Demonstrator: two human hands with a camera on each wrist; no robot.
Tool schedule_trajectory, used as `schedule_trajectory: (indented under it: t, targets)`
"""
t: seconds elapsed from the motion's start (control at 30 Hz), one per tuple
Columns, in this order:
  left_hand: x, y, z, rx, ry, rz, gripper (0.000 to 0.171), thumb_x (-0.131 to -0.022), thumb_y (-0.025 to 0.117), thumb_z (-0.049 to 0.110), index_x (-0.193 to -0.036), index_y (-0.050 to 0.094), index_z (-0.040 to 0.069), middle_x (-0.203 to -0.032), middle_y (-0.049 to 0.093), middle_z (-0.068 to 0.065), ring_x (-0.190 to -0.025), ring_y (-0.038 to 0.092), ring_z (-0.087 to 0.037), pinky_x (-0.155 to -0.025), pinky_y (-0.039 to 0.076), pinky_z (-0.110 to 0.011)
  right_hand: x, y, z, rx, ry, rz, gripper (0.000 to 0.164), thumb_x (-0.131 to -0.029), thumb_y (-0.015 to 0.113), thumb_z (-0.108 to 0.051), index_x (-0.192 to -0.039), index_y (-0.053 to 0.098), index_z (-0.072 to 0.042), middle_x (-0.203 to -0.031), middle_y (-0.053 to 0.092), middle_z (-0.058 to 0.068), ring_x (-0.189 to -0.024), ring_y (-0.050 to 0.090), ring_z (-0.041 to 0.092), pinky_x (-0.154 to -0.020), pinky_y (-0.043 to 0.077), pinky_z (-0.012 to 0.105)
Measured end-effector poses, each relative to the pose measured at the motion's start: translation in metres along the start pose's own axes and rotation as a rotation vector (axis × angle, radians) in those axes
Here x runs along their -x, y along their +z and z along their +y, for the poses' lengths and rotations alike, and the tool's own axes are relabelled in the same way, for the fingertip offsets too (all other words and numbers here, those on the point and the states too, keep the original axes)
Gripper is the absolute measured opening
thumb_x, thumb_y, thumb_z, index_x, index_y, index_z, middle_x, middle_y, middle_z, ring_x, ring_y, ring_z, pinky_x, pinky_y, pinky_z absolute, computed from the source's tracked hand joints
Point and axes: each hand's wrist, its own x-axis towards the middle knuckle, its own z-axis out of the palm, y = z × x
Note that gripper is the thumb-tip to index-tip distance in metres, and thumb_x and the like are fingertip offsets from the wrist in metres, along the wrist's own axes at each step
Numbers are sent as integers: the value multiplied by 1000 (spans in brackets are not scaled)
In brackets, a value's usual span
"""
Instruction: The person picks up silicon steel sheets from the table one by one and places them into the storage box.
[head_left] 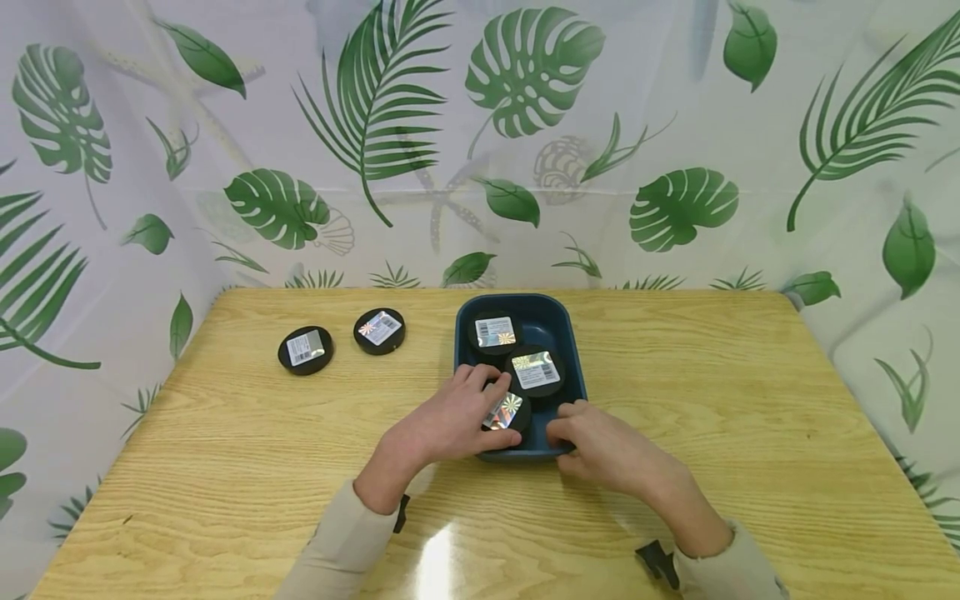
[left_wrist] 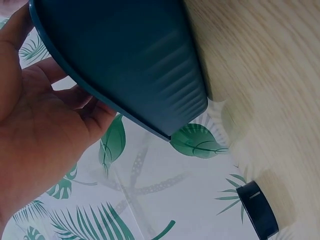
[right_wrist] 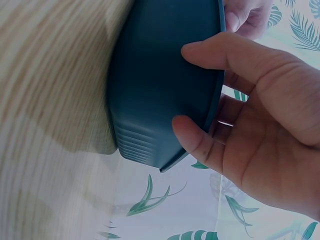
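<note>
A dark blue plastic bin (head_left: 576, 367) stands on the table with three round black discs in it, each bearing a shiny white label. My left hand (head_left: 442, 417) reaches over the bin's left rim, thumb and fingers spread round the nearest disc (head_left: 517, 414). At the near right corner, my right hand (head_left: 607, 450) grips the rim. The right wrist view shows the right thumb (right_wrist: 207, 54) against the outer wall of the bin (right_wrist: 150, 80), other fingers passing over the rim. In the left wrist view, the bin wall (left_wrist: 130, 60) hides the left fingertips.
Two more labelled black discs, one at the left (head_left: 305, 350) and one nearer the bin (head_left: 379, 331), lie on the wooden table (head_left: 262, 467). A leaf-patterned cloth (head_left: 420, 233) hangs behind the table and along its sides.
</note>
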Motion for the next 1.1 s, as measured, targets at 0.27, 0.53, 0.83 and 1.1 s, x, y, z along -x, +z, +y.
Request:
schedule_trajectory:
  t: [0.27, 0.53, 0.83, 1.1]
  targets:
    - [1, 0, -1, -8, 19, 11, 76, -96, 59, 52, -150, 41, 2, -147, 42, -15, -130, 40, -31, -108, 39, -40, 0, 0, 1, 11, -11, 14, 18, -78, 72, -2, -74, 61, -15, -76, 45, -5, -70, 40, 10, -59, 37, 23]
    - [2, -4, -2, 21, 27, 37, 73, -97, 58, 50, -150, 41, 2, -147, 41, -18, -131, 39, -33, -108, 39, -42, -2, 1, 0, 6, -2, 2, 15, -79, 73, -3, -77, 63, -14, -78, 48, -5, -71, 42, 10, -60, 39, 24]
    - [3, -8, -7, 61, -7, 70, 71, -98, 57, 49, -153, 38, 8, -149, 39, -17, -134, 38, -34, -109, 38, -44, -2, 1, 0, 6, 14, -7, 13, -79, 73, -4, -77, 64, -14, -77, 47, -5, -70, 42, 11, -59, 38, 24]
    - [5, -11, -13, 78, -18, 104, 69, -98, 57, 47, -153, 38, 9, -150, 39, -18, -138, 36, -35, -112, 34, -48, 0, 1, 0, 15, -16, 15, 15, -77, 72, -3, -76, 62, -14, -76, 46, -5, -70, 41, 10, -60, 37, 24]
